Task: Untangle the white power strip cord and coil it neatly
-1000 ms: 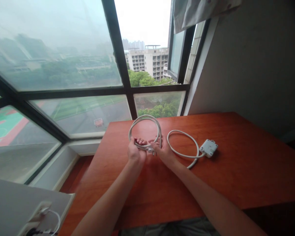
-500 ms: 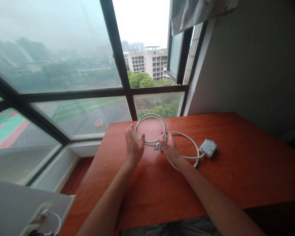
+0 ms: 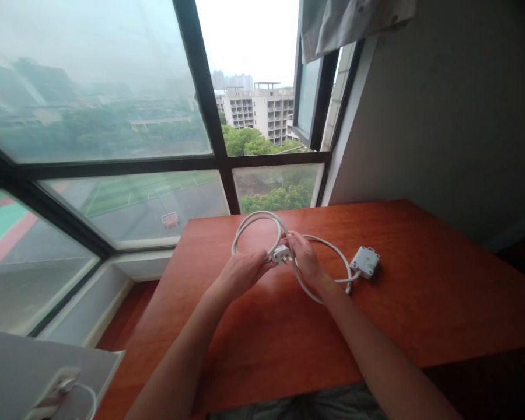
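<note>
A white power cord [image 3: 258, 214] is looped into a coil held just above the wooden table. My left hand [image 3: 245, 269] is closed on the near left of the coil, its thumb and fingertips beside the white plug [image 3: 282, 255], whose prongs face me. On the coil's right side, my right hand [image 3: 304, 256] grips the cord, its fingers partly hidden behind the strands. From there a looser loop of cord runs over the tabletop to a white socket block [image 3: 365, 262], which lies to the right of my right hand.
The reddish wooden table [image 3: 402, 315] spreads beneath my hands, its far edge near the window [image 3: 280, 186]. A grey wall [image 3: 420, 116] rises at the right. At lower left, a wall outlet [image 3: 55, 388] has a white plug and cable in it.
My left hand has gone from spread fingers beside the coil to closing on it by the plug. The coil has tipped and narrowed slightly; the view has shifted a little.
</note>
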{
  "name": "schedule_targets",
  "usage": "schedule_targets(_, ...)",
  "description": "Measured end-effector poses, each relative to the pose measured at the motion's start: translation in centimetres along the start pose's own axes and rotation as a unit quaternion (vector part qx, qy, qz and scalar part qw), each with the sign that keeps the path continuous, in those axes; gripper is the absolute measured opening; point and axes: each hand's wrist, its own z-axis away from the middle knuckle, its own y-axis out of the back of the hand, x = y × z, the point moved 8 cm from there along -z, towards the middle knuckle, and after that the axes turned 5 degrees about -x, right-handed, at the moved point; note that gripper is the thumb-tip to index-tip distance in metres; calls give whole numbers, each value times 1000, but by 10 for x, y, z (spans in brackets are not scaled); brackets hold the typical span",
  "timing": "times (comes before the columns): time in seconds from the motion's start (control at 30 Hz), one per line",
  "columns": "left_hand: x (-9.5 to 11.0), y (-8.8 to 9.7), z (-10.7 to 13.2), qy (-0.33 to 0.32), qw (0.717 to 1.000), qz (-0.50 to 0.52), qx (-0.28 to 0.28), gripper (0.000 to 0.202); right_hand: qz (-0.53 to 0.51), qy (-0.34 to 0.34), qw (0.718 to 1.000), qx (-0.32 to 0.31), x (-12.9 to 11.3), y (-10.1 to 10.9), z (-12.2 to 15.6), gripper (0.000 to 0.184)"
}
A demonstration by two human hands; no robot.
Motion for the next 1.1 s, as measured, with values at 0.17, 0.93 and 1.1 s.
schedule_targets(0.17,-10,21,2,9,946,296,133,26,-108,-43,993,30,5,10,0,32)
schedule_targets(0.93,1,-40,-13,116,778,597,157,36,-54,12,998,3,-5,-36,18,18)
schedule_targets(1.1,0,-40,-11,136,749,626,170,32,-17,-4,996,-86,-9,-41,11,25)
